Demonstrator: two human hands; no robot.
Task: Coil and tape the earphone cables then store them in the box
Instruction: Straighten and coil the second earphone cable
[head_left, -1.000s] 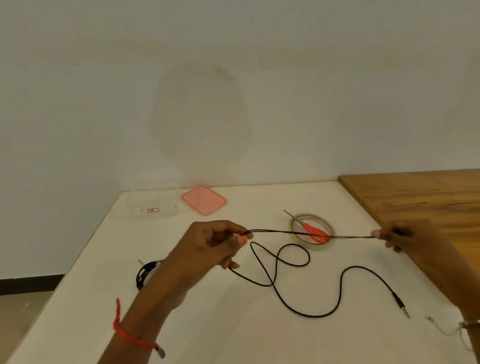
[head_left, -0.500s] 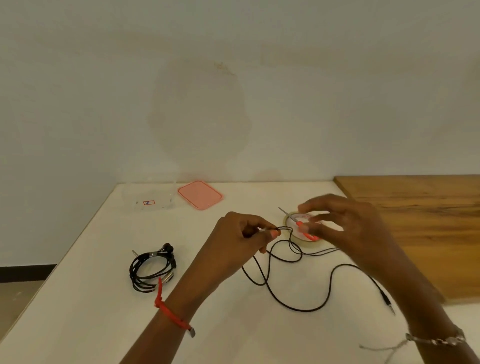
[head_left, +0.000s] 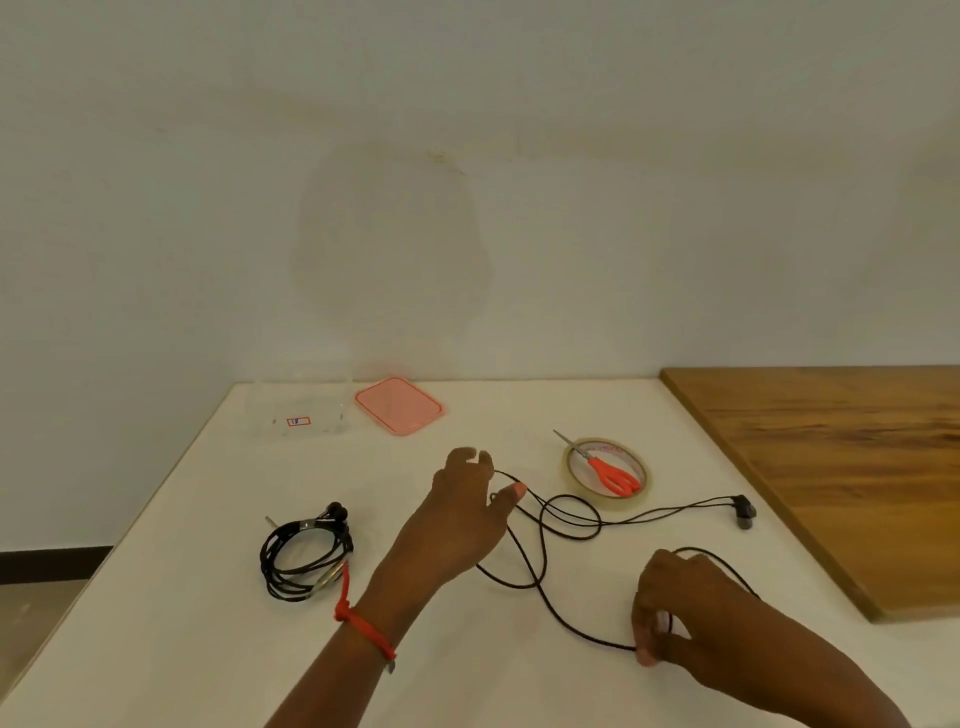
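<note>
A loose black earphone cable (head_left: 540, 571) sprawls over the white table (head_left: 208, 649), its earbuds (head_left: 743, 512) lying at the right near the wooden top. My left hand (head_left: 467, 509) hovers mid-table with fingers and thumb spread, and the cable is draped round them. My right hand (head_left: 691, 608), nearer and to the right, pinches a lower stretch of the same cable with curled fingers. A second black earphone (head_left: 306, 556) lies coiled and bound at the left. The clear box (head_left: 301, 410) stands at the back left, its pink lid (head_left: 399, 405) beside it.
A tape roll (head_left: 571, 475) lies behind the cable with red-handled scissors (head_left: 613, 475) resting across it. A wooden tabletop (head_left: 831, 467) adjoins the white table on the right. The wall runs close behind the box.
My right hand has left the spot by the tape roll and come down the cable to the near right. My left hand has spread its fingers. The earbuds now lie on the table.
</note>
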